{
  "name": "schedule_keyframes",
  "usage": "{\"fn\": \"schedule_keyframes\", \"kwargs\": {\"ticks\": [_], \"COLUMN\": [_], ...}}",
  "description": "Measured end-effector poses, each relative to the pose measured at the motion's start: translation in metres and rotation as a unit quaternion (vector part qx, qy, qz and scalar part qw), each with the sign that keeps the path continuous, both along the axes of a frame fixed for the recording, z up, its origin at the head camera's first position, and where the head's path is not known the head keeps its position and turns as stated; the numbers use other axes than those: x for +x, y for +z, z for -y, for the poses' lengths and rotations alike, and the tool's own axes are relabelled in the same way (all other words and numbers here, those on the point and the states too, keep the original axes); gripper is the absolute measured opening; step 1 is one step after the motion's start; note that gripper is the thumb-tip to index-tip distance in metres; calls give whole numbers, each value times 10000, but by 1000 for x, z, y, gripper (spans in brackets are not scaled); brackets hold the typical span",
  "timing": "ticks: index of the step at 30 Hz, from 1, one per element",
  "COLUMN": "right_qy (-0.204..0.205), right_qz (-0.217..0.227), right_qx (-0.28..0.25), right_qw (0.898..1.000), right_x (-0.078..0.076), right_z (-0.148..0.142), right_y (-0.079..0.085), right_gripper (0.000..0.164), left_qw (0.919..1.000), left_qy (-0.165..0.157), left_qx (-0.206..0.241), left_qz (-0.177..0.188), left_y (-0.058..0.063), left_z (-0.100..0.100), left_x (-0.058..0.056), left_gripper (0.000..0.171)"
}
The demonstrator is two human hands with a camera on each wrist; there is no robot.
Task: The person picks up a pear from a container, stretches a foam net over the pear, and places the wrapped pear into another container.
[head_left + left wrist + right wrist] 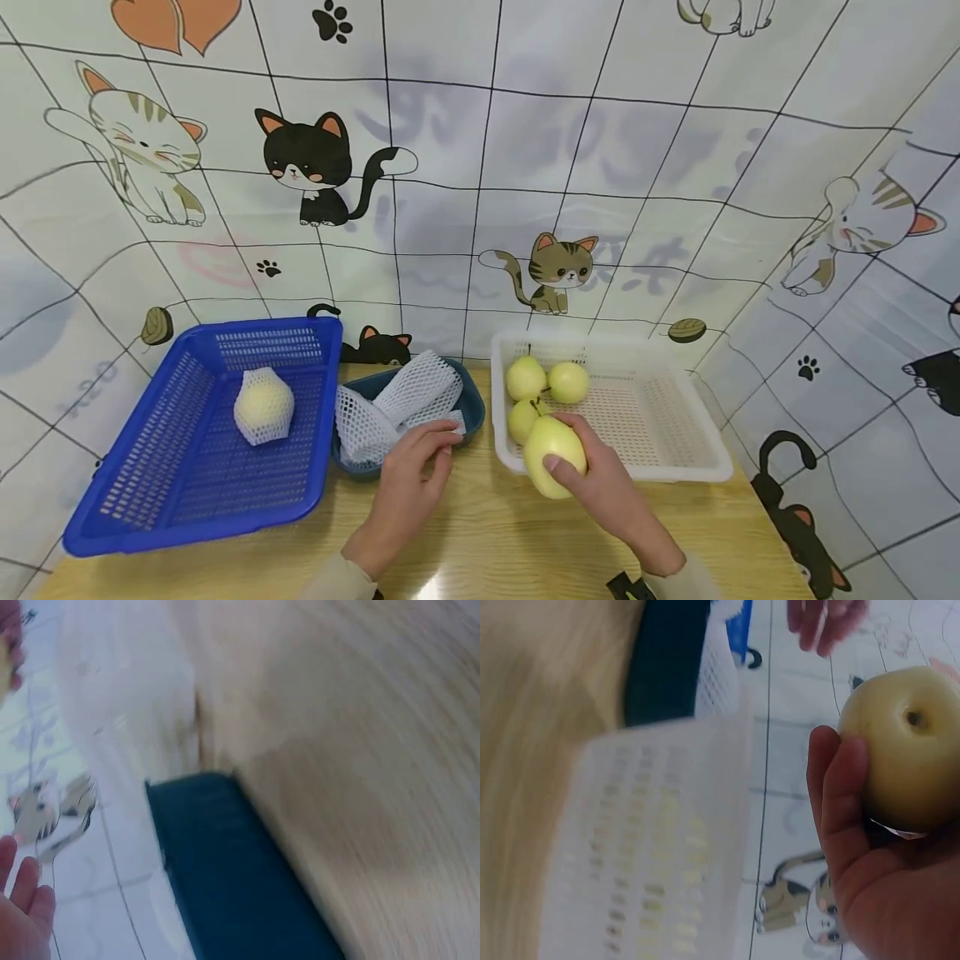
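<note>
My right hand (pixel 603 483) grips a yellow-green pear (pixel 553 454) over the front left of the white basket (pixel 705 458), thumb across its near side. In the right wrist view the pear (pixel 907 750) shows its dimpled end, with the fingers curled against it. Three more pears (pixel 568 382) with stems sit at the left end of the white basket. My left hand (pixel 411 479) hovers at the front right of a small teal basket (pixel 472 396), fingers loosely bent near the white foam nets (pixel 420 387) inside. Nothing shows between the left fingers (pixel 22 889) in the left wrist view.
A blue basket (pixel 202 517) stands on the left, holding one pear (pixel 264 406) wrapped in a foam net. All three baskets are on a wooden table (pixel 480 533). Behind the table hangs a white sheet (pixel 450 167) printed with a grid and cartoon cats.
</note>
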State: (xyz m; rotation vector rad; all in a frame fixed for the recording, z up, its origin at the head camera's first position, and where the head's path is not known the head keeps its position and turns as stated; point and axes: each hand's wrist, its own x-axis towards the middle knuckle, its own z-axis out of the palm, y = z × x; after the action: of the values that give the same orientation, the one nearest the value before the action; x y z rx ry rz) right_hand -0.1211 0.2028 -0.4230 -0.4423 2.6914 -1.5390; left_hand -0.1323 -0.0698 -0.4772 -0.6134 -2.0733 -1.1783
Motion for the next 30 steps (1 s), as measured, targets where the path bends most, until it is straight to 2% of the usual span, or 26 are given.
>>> {"fn": "schedule_keyframes", "kwargs": {"ticks": [5,8,10,14,19,23,30], "right_qy": [314,519,683,888,732,461,195], "right_qz": [333,435,410,92,-139,-237,-448], "right_qx": [200,492,666,995,1418,1871,2718], "right_qw": [9988,9965,9946,9910,9871,9810,9611], "right_x": [11,16,17,15,11,9,13], "right_z": [23,35,42,56,73,87,108], "right_y": [-16,-28,-36,-54,-71,-78,-80], "right_gripper": [51,55,56,55,57,61,71], "left_qw": [9949,9894,9870,9846,9809,9775,9747], "left_qy": [497,660,666,607,680,842,955], "left_qx": [841,1229,1377,1472,1556,1629,1604], "left_qz": [257,397,487,717,953,1042,1230], "left_y": [7,8,7,4,0,-3,-7], "left_z": [13,19,22,25,29,32,36], "left_x": [3,6,8,12,14,13,15], "left_gripper": [27,31,31,29,29,30,32]}}
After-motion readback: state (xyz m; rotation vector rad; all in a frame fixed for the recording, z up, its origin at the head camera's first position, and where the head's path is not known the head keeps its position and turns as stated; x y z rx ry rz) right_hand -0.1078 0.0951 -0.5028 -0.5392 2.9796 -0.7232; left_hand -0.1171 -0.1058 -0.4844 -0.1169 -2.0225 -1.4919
